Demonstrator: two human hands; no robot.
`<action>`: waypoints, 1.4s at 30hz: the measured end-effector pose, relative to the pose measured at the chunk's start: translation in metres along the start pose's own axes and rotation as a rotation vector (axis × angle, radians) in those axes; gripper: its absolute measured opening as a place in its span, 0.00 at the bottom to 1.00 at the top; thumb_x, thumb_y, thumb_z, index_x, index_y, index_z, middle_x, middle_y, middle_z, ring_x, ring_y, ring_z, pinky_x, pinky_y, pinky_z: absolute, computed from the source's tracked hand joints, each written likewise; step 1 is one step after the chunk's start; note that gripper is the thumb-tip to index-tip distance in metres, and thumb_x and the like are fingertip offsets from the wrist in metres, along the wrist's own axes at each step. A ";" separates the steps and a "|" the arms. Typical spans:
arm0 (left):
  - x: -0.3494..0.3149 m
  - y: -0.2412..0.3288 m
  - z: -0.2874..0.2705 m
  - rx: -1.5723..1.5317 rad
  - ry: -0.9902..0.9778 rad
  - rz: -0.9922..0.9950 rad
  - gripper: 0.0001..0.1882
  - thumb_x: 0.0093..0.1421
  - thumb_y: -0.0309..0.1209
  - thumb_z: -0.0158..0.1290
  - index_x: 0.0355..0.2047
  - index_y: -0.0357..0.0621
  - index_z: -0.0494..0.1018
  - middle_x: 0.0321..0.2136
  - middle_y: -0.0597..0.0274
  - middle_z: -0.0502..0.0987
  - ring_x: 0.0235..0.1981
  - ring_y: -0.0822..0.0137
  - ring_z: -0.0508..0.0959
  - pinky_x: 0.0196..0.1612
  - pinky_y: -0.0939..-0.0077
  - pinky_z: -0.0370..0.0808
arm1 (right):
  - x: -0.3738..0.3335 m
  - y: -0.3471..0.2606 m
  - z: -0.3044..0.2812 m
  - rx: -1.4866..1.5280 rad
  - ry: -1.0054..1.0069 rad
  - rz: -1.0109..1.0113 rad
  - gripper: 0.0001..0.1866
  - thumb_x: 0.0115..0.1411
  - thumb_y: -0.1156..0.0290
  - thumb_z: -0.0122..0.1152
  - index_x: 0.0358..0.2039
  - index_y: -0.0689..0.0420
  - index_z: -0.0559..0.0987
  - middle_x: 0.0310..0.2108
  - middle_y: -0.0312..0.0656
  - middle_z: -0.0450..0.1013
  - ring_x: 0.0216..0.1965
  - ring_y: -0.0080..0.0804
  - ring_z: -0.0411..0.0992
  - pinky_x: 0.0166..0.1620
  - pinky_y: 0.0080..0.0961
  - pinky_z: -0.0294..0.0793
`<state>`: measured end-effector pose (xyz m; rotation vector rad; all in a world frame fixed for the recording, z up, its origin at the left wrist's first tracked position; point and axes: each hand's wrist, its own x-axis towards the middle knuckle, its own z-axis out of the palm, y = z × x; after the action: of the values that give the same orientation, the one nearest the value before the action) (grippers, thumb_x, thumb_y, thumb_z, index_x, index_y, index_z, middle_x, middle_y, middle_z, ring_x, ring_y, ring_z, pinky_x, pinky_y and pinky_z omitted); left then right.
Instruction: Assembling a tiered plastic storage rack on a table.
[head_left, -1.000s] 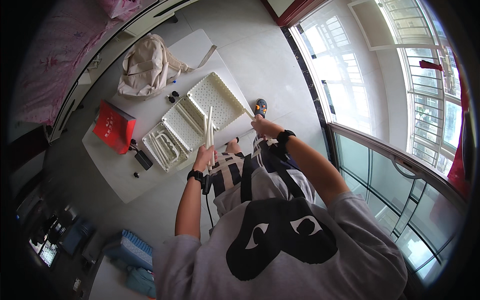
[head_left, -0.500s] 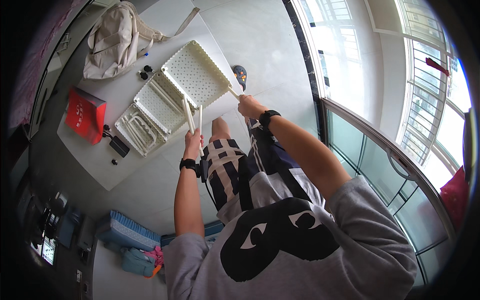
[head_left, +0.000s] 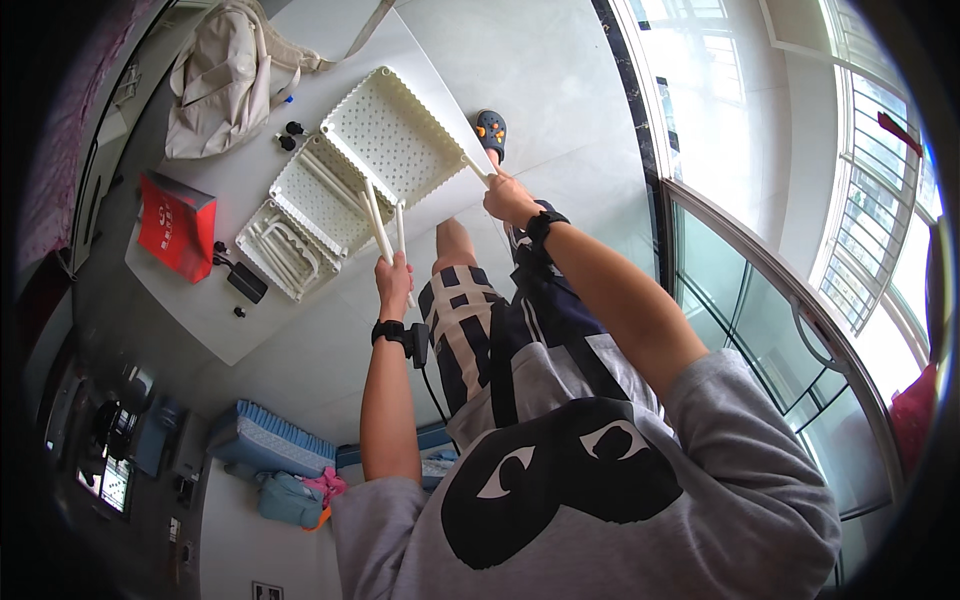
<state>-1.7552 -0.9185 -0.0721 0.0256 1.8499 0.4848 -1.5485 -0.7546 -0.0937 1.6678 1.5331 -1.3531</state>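
Leaning farther left than a second ago, the white rods [head_left: 379, 228] in the left hand [head_left: 393, 280] now point toward the join of the large tray [head_left: 395, 125] and middle tray [head_left: 308, 202]. Both hands are apart, each closed on its own load: the right hand [head_left: 510, 197] grips a single rod [head_left: 479, 172] at the large tray's right corner. Whether it's seated, I can't tell. Work looks early to me: the left-hand rods remain unplaced, and loose pieces lie in the middle and small tray [head_left: 270, 281] on the bench [head_left: 220, 322].
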 end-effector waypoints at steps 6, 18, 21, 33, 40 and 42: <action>0.005 0.000 -0.009 0.157 0.089 -0.026 0.14 0.62 0.36 0.45 0.35 0.35 0.65 0.19 0.61 0.71 0.13 0.74 0.68 0.13 0.79 0.66 | 0.000 -0.011 -0.020 0.211 -0.230 0.167 0.20 0.54 0.73 0.46 0.46 0.69 0.71 0.51 0.58 0.68 0.39 0.48 0.76 0.41 0.36 0.77; 0.017 -0.006 -0.001 0.295 0.050 0.052 0.16 0.61 0.38 0.45 0.35 0.34 0.68 0.19 0.60 0.72 0.12 0.70 0.71 0.13 0.74 0.67 | 0.039 0.031 0.023 0.150 -0.072 -0.107 0.19 0.56 0.71 0.46 0.45 0.70 0.71 0.40 0.62 0.73 0.38 0.51 0.76 0.37 0.37 0.77; 0.014 -0.007 0.000 0.264 0.036 -0.006 0.16 0.61 0.38 0.45 0.35 0.34 0.68 0.19 0.58 0.73 0.13 0.68 0.71 0.14 0.72 0.67 | 0.028 0.017 0.013 0.199 -0.125 -0.032 0.20 0.56 0.71 0.46 0.45 0.71 0.70 0.39 0.61 0.73 0.33 0.48 0.77 0.29 0.34 0.79; 0.027 0.033 -0.001 0.606 -0.026 -0.011 0.15 0.62 0.36 0.44 0.37 0.34 0.67 0.29 0.46 0.77 0.28 0.54 0.78 0.30 0.61 0.74 | 0.012 -0.013 -0.015 -0.085 -0.019 -0.032 0.16 0.51 0.75 0.46 0.37 0.70 0.75 0.32 0.58 0.76 0.29 0.46 0.77 0.37 0.35 0.76; 0.015 0.059 0.014 0.961 0.038 0.043 0.17 0.62 0.37 0.44 0.42 0.34 0.66 0.39 0.38 0.75 0.42 0.42 0.76 0.46 0.53 0.72 | 0.006 -0.034 -0.012 -0.158 -0.108 -0.054 0.16 0.56 0.75 0.45 0.42 0.66 0.76 0.43 0.54 0.75 0.46 0.47 0.74 0.46 0.37 0.75; 0.022 0.062 0.023 0.975 0.018 0.047 0.17 0.62 0.37 0.44 0.42 0.33 0.66 0.40 0.38 0.75 0.43 0.42 0.75 0.46 0.53 0.73 | 0.017 -0.013 -0.005 -0.039 0.063 -0.241 0.10 0.54 0.76 0.42 0.26 0.64 0.75 0.29 0.59 0.75 0.32 0.45 0.77 0.45 0.30 0.73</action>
<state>-1.7553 -0.8494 -0.0767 0.7178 1.9406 -0.4220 -1.5615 -0.7393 -0.1038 1.5548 1.8333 -1.3903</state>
